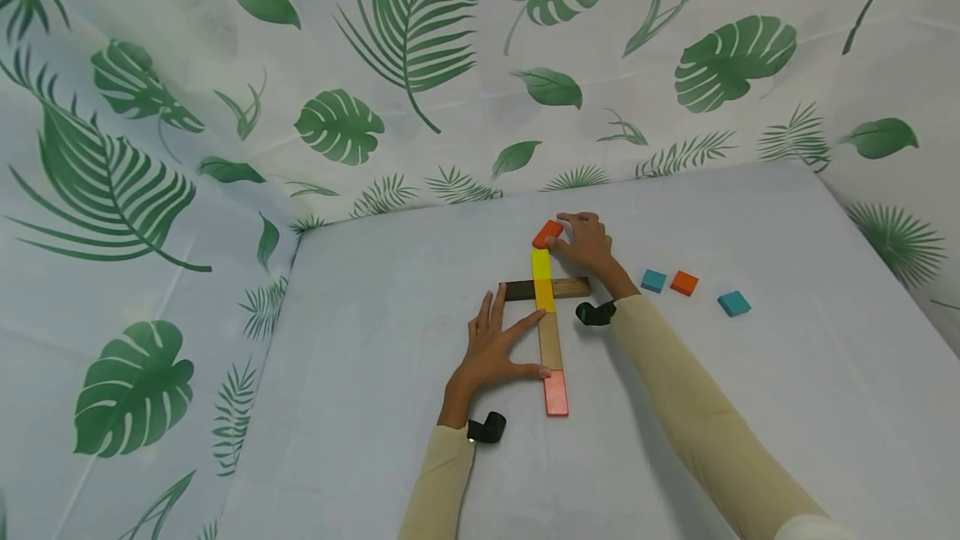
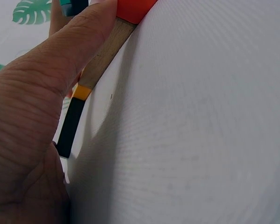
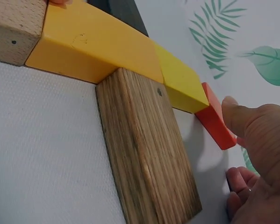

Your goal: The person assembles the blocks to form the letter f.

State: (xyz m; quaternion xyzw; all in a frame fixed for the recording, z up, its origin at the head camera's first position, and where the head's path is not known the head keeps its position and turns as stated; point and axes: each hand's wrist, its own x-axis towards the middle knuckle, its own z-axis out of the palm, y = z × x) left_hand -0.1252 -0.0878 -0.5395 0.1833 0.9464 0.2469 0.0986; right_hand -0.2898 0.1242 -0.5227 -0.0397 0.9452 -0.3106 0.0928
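A line of wooden blocks lies on the table. A pink block [image 1: 556,394] forms its near end, followed by a plain wood block [image 1: 550,341], an orange-yellow block [image 1: 544,297] and a yellow block [image 1: 540,264]. A black block [image 1: 519,291] and a brown wood block [image 3: 147,144] stick out sideways from the orange-yellow one. My left hand [image 1: 492,352] is spread beside the line, its thumb and index finger touching the blocks. At the far end, my right hand [image 1: 587,242] pinches a red-orange block [image 1: 548,233] that lies slantwise against the yellow block.
To the right of the line lie a teal block [image 1: 653,280], an orange block [image 1: 684,282] and another teal block [image 1: 734,303]. A leaf-patterned cloth [image 1: 450,65] hangs behind the white tabletop [image 1: 360,407] and along its sides.
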